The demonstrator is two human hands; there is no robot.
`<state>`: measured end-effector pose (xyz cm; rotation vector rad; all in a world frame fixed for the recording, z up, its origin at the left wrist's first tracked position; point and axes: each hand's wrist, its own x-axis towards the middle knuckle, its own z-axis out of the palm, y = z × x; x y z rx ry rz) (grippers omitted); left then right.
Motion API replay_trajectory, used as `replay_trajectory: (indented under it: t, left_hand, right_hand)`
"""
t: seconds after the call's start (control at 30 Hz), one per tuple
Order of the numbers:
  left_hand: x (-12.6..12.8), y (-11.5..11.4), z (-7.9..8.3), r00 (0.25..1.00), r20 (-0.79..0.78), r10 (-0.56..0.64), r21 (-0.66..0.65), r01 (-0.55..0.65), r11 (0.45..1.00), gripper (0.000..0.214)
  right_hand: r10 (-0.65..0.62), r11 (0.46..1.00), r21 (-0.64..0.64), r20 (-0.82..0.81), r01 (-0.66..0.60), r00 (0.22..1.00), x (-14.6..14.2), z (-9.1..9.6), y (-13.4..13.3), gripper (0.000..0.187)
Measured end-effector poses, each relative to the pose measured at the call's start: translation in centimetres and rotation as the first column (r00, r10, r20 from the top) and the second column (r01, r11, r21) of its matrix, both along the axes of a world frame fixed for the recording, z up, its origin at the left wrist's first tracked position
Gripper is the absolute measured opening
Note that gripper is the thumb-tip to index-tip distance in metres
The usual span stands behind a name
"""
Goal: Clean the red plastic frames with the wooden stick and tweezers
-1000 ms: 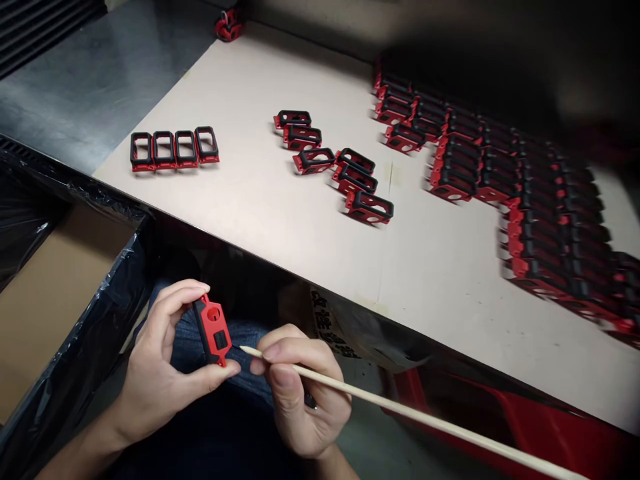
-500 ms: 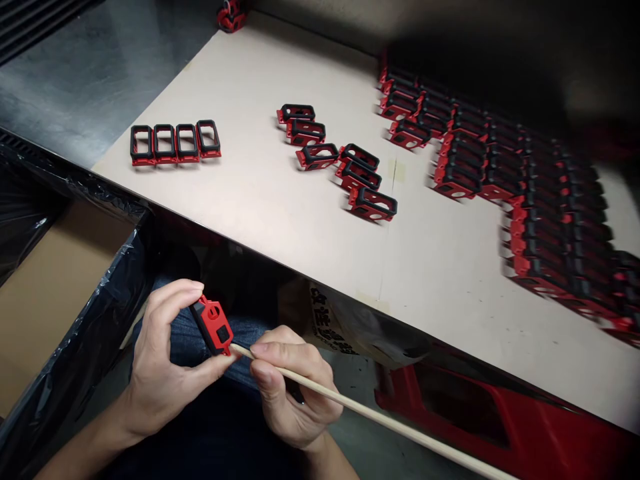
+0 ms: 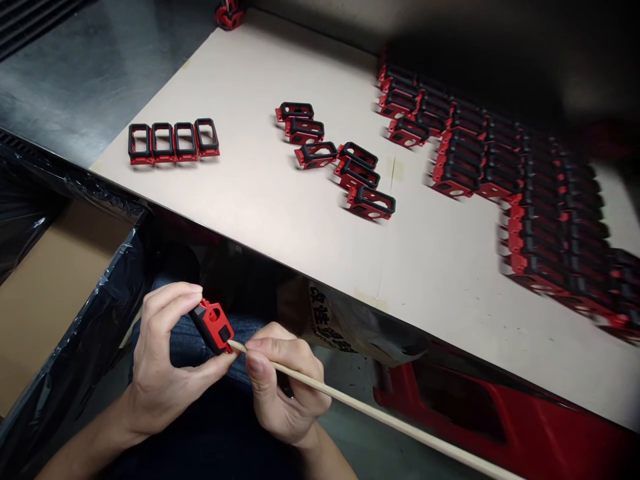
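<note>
Worktop, pale and broad, with brown cardboard amid black plastic below its left end, and on top a dense block of frames at right, six looser frames near the middle and a row of four frames at left. In front of the near edge, left hand pinched around both ends of a single frame, right hand gripping a wooden stick like a pencil. Smallest, that red-and-black single frame, tilted, with the stick's tip at its lower end, contact hard to tell.
</note>
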<state>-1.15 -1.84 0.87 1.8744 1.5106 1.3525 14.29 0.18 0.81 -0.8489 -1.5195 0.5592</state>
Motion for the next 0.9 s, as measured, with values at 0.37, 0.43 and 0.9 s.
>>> replay_trajectory:
  t: [0.37, 0.43, 0.9]
  left_hand:
    - [0.13, 0.19, -0.22, 0.999, -0.008, 0.052, -0.042, -0.052, 0.998, 0.064]
    - [0.08, 0.15, -0.26, 0.999, 0.013, 0.052, -0.070, -0.051, 0.996, 0.065]
    - [0.12, 0.20, -0.15, 0.999, 0.029, 0.020, -0.038, -0.019, 0.999, 0.064]
  right_hand:
    - [-0.058, 0.998, 0.023, -0.013, 0.058, 0.998, -0.28, -0.65, 0.23, 0.018]
    - [-0.061, 0.998, 0.001, -0.038, 0.061, 0.997, -0.08, -0.66, 0.13, 0.017]
    - [-0.013, 0.994, -0.106, -0.019, 0.011, 1.000, -0.32, -0.27, -0.27, 0.017]
